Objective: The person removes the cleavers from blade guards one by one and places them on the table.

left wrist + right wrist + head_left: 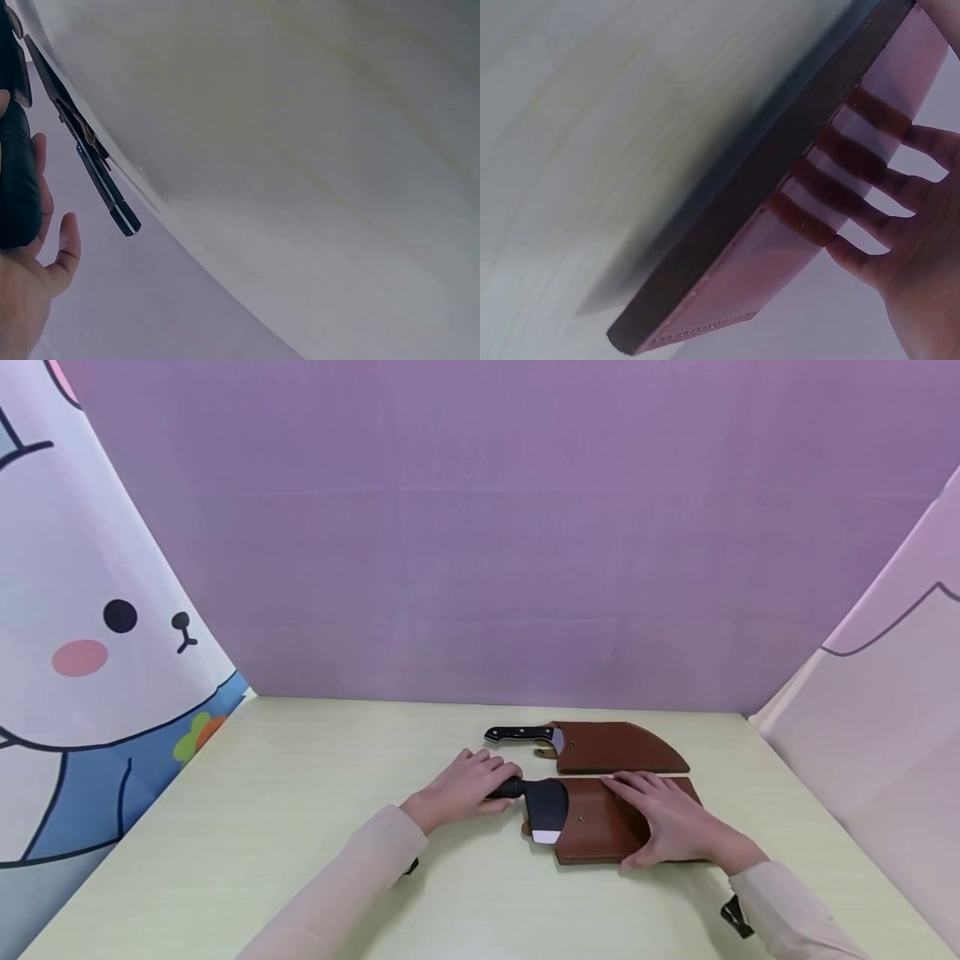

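My left hand [465,783] grips the black handle of a cleaver [546,806], its thick end near my palm in the left wrist view. Only the root of the dark blade, bright along its near edge, shows outside a brown leather knife sheath [600,839]; the rest is hidden in it. Across the width of that sheath spans my right hand [675,827], thumb by the near edge and fingers toward the far one. In the right wrist view my fingertips [840,250] touch the sheath's glossy face. A strap pokes out beneath the blade.
Just behind lies a second knife [521,733], its riveted black handle pointing left and its blade inside another brown sheath [618,747]. The pale table [315,777] ends at a purple backdrop [450,568], with printed cloth panels [112,710] at both sides.
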`<state>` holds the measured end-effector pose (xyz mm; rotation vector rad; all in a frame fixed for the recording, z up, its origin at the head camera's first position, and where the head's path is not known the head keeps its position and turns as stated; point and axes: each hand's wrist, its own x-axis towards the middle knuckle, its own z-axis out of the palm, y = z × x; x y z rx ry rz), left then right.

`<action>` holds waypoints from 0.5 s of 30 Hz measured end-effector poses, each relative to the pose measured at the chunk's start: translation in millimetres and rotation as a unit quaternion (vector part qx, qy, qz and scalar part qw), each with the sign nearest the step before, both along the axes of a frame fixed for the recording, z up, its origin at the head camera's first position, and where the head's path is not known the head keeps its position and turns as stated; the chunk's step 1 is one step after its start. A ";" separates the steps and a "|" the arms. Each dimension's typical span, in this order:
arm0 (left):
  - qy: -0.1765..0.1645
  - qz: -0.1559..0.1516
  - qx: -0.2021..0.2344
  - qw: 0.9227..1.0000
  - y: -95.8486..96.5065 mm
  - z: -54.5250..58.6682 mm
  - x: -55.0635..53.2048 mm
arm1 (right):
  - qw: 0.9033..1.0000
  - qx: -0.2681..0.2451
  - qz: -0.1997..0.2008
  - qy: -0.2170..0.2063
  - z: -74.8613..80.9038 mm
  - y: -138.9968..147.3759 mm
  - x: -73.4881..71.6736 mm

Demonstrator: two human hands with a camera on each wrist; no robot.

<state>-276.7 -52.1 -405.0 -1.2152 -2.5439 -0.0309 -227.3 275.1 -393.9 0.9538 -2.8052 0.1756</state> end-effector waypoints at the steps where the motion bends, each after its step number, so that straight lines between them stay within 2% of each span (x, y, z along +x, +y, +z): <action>1: -0.001 0.000 -0.001 1.000 -0.4 -0.1 0.0 | 1.000 -0.001 0.000 -0.001 0.3 0.0 0.4; 15: -0.009 0.000 0.005 1.000 -5.3 4.1 1.3 | 1.000 0.001 -0.006 0.000 2.5 3.9 1.0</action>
